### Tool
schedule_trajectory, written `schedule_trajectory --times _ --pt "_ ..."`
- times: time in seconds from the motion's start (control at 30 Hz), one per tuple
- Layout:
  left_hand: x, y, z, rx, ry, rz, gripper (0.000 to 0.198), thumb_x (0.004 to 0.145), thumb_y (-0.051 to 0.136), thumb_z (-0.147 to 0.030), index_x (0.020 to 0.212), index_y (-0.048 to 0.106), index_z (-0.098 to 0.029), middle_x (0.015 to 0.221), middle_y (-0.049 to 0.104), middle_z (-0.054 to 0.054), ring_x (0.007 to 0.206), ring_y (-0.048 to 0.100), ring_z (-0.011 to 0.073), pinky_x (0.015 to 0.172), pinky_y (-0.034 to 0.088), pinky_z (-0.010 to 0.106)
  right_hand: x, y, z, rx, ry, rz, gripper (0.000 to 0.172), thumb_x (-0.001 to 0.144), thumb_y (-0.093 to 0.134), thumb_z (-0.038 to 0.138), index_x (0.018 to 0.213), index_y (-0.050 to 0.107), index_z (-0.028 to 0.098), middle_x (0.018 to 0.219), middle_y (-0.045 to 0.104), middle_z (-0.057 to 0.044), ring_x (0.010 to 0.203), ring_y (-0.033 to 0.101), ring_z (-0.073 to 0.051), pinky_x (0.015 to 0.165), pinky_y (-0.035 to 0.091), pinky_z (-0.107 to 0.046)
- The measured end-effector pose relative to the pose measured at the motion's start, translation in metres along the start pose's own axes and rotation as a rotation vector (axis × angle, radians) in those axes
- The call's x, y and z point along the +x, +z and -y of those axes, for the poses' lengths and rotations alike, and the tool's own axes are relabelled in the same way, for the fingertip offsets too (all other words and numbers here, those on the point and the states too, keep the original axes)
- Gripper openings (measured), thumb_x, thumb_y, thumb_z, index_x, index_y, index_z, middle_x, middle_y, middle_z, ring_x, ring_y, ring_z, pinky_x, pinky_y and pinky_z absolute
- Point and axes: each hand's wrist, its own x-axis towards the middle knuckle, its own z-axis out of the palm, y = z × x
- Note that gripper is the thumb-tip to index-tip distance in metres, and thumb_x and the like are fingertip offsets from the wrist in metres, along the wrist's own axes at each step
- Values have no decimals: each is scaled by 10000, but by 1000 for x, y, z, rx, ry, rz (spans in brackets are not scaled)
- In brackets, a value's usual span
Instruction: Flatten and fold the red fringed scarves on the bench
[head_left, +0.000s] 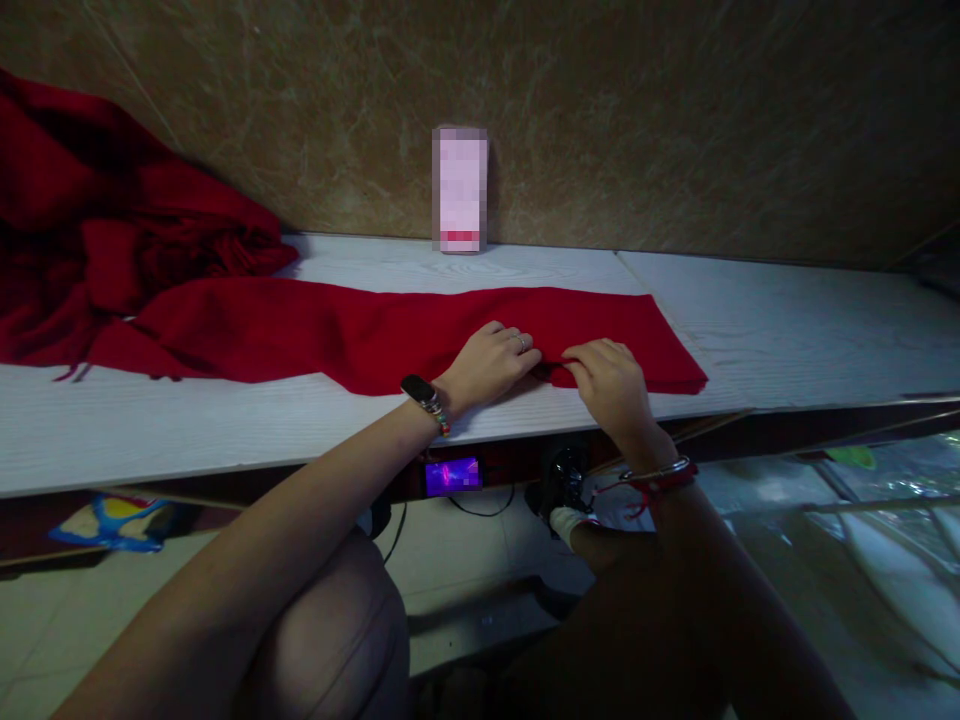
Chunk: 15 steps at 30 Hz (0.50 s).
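Note:
A long red cloth [420, 330] lies stretched along the white bench top [795, 330], its squared end at the right. My left hand [491, 365], with a ring on a finger and a dark band at the wrist, is closed on the cloth's near edge. Just to its right, my right hand [611, 385] pinches the same edge between thumb and fingers. A short dark fold shows between the two hands. The fingertips of both hands are partly hidden.
More red fabric [127, 210] is heaped at the left. A phone [460, 190] with a blurred screen leans against the brown marbled wall [675, 120]. Below the bench edge, a lit purple screen [452, 477] and a cable show. A blue and white packet [112, 522] sits lower left.

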Motion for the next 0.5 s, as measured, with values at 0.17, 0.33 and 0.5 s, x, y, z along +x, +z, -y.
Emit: schedule_trajectory --times 0.17,0.33,0.5 --pt "-2 -2 1 3 13 24 237 939 420 -217 886 645 -168 758 660 49 770 573 172 644 324 311 -1 0 -3 10 -13 24 197 851 483 110 775 648 186 733 656 -57 725 553 -217 675 415 -338" --pt "-4 -2 -1 3 20 41 225 924 462 -267 868 649 -155 763 653 59 784 576 184 640 335 308 -2 1 -7 64 -34 95 169 839 501 107 783 639 188 762 654 -63 746 558 -220 694 440 -341" --pt "-5 1 0 -75 37 46 234 924 473 -299 912 655 -153 853 651 64 834 572 173 680 359 289 -6 0 -11 173 -28 105 194 838 476 84 807 634 193 806 656 -63 792 575 -207 761 463 -340"
